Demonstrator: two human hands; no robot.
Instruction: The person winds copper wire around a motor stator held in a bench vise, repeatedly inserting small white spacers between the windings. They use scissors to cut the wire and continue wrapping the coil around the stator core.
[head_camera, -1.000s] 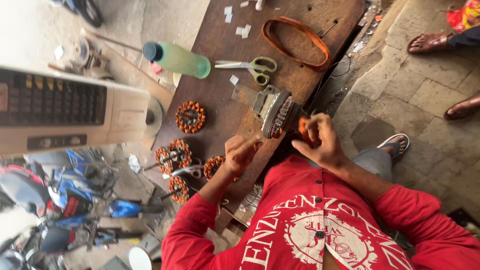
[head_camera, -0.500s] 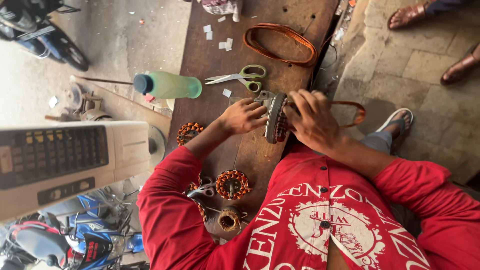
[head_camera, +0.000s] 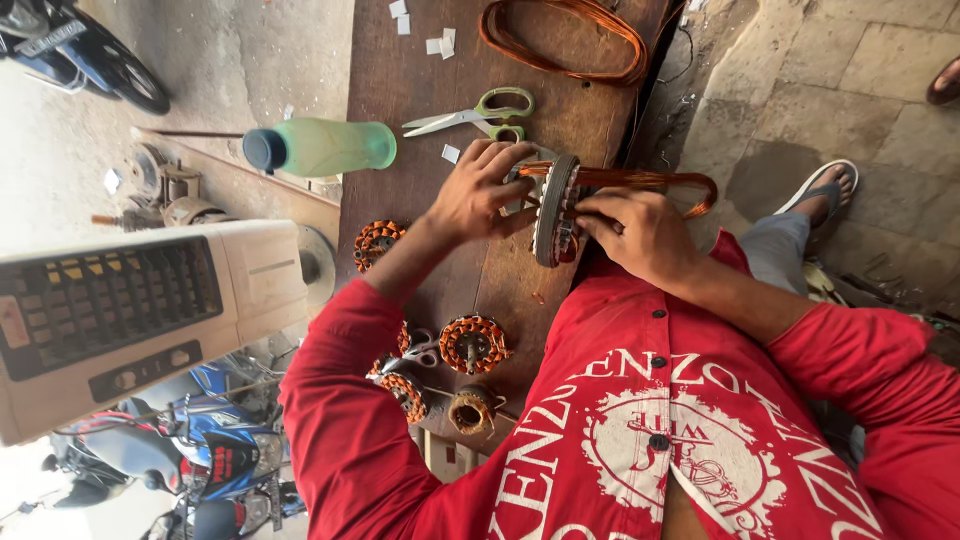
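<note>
A round metal stator (head_camera: 553, 215) stands on edge on the brown wooden bench (head_camera: 400, 90). My left hand (head_camera: 480, 195) grips its left face, fingers spread over the rim. My right hand (head_camera: 640, 235) holds its right face, fingertips against the core. A loop of copper wire (head_camera: 660, 180) runs out of the stator and over my right hand towards the bench edge. Both sleeves are red.
Green-handled scissors (head_camera: 480, 112) and a green bottle (head_camera: 320, 147) lie beyond my left hand. A large copper wire loop (head_camera: 570, 40) lies at the far end. Wound stators (head_camera: 473, 343) (head_camera: 378, 243) sit near my left arm. A white appliance (head_camera: 130, 310) stands at left.
My left hand has come up from the wound stators to the stator's left face. The stator now stands on edge between both hands, with the copper loop trailing out to the right.
</note>
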